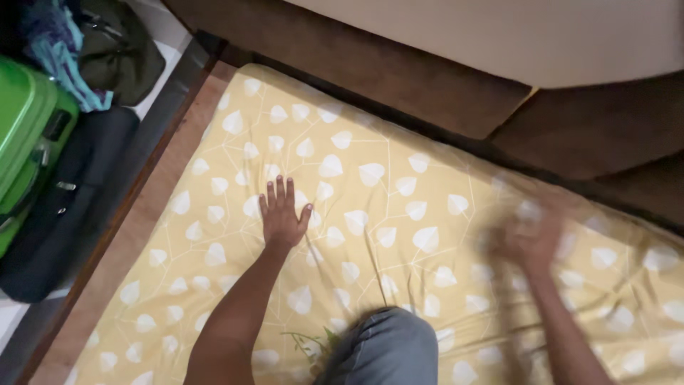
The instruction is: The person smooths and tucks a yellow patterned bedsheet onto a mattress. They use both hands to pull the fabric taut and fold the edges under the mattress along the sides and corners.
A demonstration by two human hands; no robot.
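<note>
The left hand (283, 217) presses flat, fingers spread, on the mostly smoothed yellow leaf-print bedsheet (399, 214), wrinkles remaining near the blurred right hand (531, 242), whose grip I cannot tell.

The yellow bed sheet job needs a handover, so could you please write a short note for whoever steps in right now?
Left hand: open, palm flat on the yellow leaf-print sheet, fingers spread.
Right hand: blurred over the sheet's right part; open or shut cannot be told.
The sheet covers the mattress, and a knee in jeans rests on its near part.
Done: left part lies fairly flat.
Left: creases remain near the right hand and the near right side.
Green suitcase stands beside the bed.
</note>
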